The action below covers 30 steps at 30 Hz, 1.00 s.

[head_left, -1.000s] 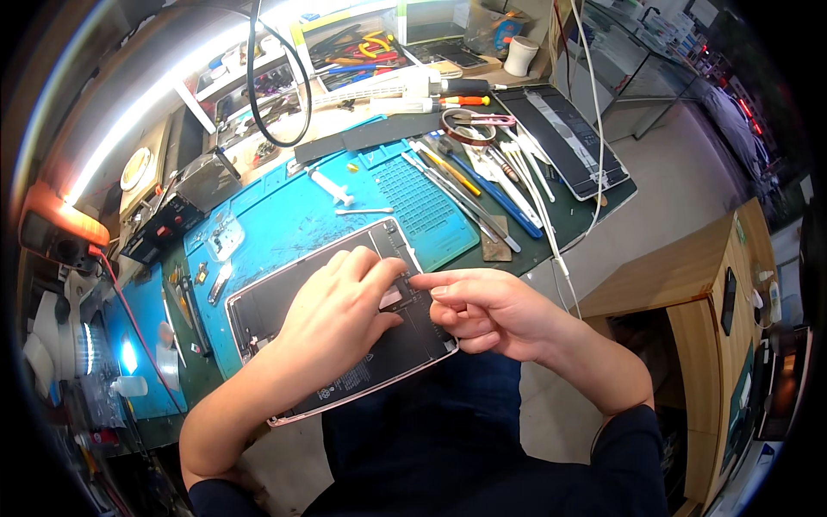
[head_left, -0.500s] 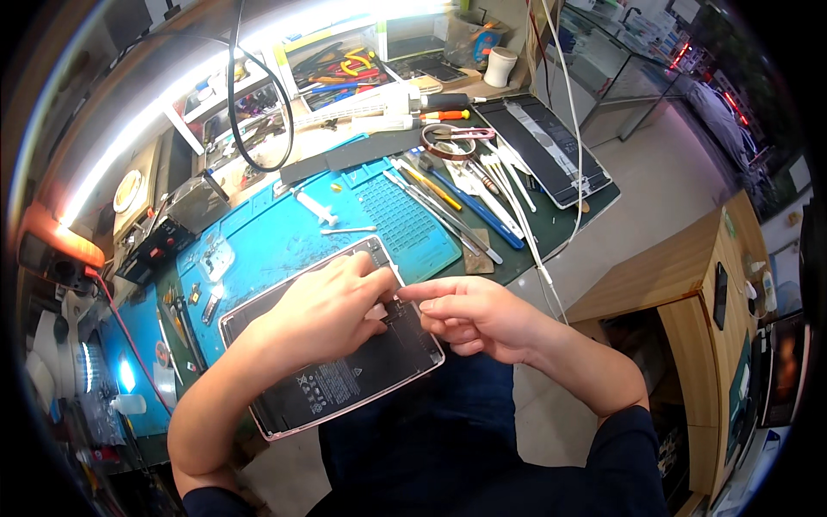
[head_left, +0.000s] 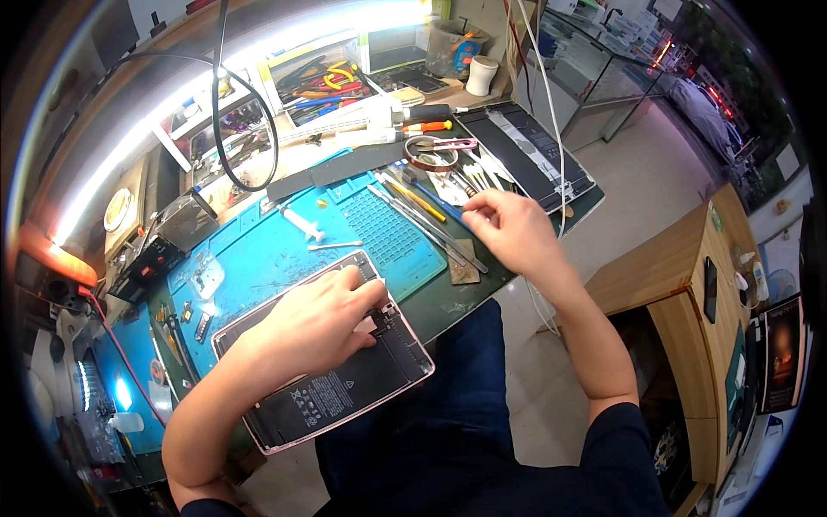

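Observation:
An opened tablet (head_left: 392, 351) with a pale pink rim and a black battery area lies tilted across the mat's near edge and above my lap. My left hand (head_left: 314, 319) rests over its upper part, thumb and fingers drawn together; a small pale piece (head_left: 367, 326) shows between them, its kind unclear. To the right, my right hand (head_left: 517, 233) hovers over the row of tools, fingers curled and thumb close to them. It covers the lower end of a blue pen-shaped tool (head_left: 446, 205); whether it grips anything is hidden. Metal tweezers (head_left: 431, 231) lie just left of it.
A blue repair mat (head_left: 258, 250) carries a white syringe (head_left: 301, 223) and a cotton swab (head_left: 336, 246). Another opened tablet (head_left: 525, 155) lies at the back right. A white cable (head_left: 548, 103) hangs beside it; a black cable (head_left: 217, 112) loops above the bench.
My right hand has left the tablet and moved right and away from me, over the tools. My left hand stays on the tablet. The whole view has shifted slightly.

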Tool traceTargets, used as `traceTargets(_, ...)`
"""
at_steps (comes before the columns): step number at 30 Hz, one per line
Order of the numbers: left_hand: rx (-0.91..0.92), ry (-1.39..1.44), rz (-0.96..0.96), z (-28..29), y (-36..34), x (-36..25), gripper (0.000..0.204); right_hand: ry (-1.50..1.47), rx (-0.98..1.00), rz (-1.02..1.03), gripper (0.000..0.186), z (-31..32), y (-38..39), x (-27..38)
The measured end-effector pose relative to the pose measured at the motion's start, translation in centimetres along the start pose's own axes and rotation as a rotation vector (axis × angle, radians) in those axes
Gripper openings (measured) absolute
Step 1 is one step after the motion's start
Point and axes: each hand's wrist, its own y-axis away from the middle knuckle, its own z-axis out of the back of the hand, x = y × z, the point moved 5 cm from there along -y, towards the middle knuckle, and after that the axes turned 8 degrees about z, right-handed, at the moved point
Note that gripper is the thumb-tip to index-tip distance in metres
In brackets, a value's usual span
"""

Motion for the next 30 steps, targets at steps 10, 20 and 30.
traceTargets(10,0.035,0.0,-0.015,0.4,-0.5,-0.2,0.039,0.111,-0.268,0.134,0.013,-1.1,1.8,2.8)
traceTargets(20,0.054,-0.014,0.012,0.2,-0.3,-0.1,0.046,-0.251,-0.467,0.567,0.008,2.9,5.6,7.7)
traceTargets(30,0.112,-0.063,-0.065,0.7,-0.7,-0.3,0.048,-0.173,0.056,0.252,0.024,-0.1,7.3,6.4)
